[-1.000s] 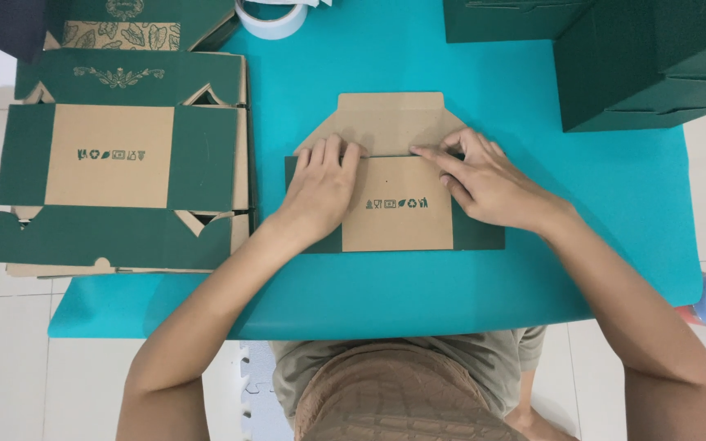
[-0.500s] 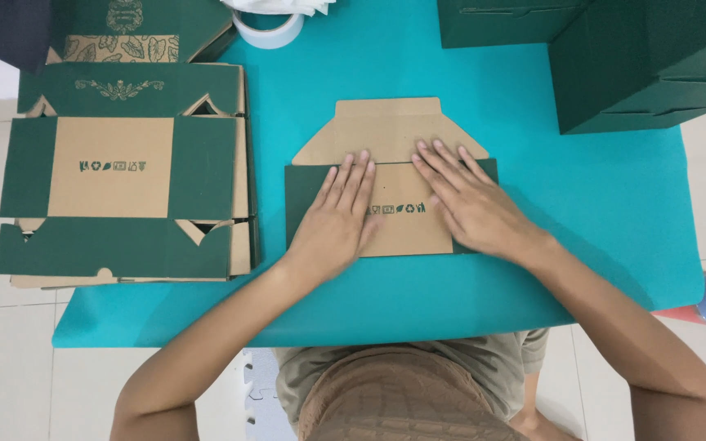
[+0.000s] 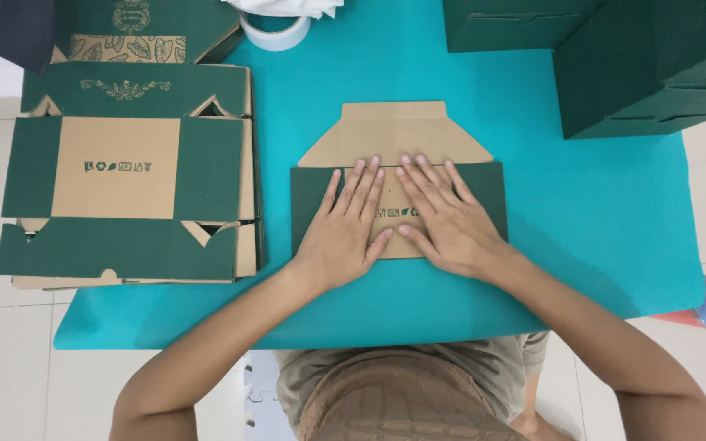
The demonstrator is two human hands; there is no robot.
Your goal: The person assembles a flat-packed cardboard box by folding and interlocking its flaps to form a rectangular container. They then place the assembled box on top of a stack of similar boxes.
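Cardboard box blank (image 3: 398, 139), green on the outside and brown on the inside, lies flat near the middle of the turquoise mat (image 3: 598, 220), directly under both hands. Its lower part is folded into a wide band whose long axis runs left to right across the mat, and its brown trapezoid flap points away from the person, toward the far edge of the mat. Left hand (image 3: 346, 231) rests palm down on the left half of the band, with the fingers spread a little and stretched toward the flap; it grips nothing. Right hand (image 3: 444, 219) lies palm down on the right half in the same way, fingers open and flat, just beside the left hand, the fingertips of both reaching the fold line where the flap begins. Green ends of the band show on both sides of the hands. On the left, a stack of unfolded blanks (image 3: 124, 175) lies partly off the mat. A roll of tape (image 3: 275, 31) is at the far edge, and finished green boxes (image 3: 639, 57) stand at the far right corner.
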